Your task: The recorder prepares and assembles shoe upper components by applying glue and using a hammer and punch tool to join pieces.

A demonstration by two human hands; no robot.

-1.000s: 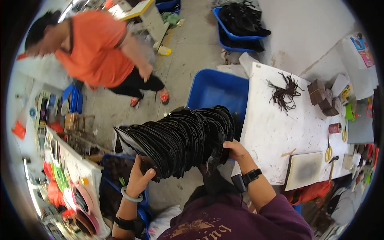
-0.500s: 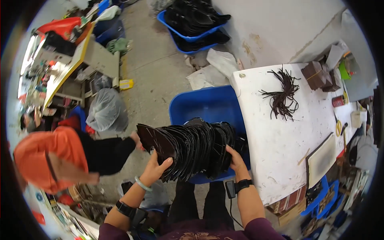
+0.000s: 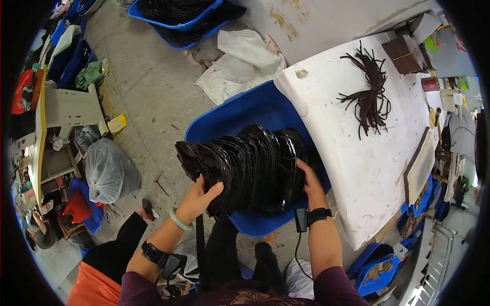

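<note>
Between my two hands is a long stack of thin, shiny black leather-like pieces [image 3: 245,168], standing on edge side by side. My left hand [image 3: 200,200] is closed on the left end, its thumb on the outermost piece. Around the right end my right hand [image 3: 311,179] is gripping, with the fingers partly hidden. Under the stack is a blue plastic bin [image 3: 268,104], its far part showing the bare inside. I cannot tell whether the stack rests on the bin or is held above it.
At the right stands a white table [image 3: 326,168] with a bundle of dark strips [image 3: 375,94] and brown blocks [image 3: 403,53]. Blue trays of black pieces [image 3: 173,10] lie beyond. A person in orange [image 3: 97,283] is at lower left, near a grey plastic bag [image 3: 111,171].
My view has turned, shifting the bin and far trays left in the picture. The person in orange has shifted toward the lower edge. Both hands still grip the stack.
</note>
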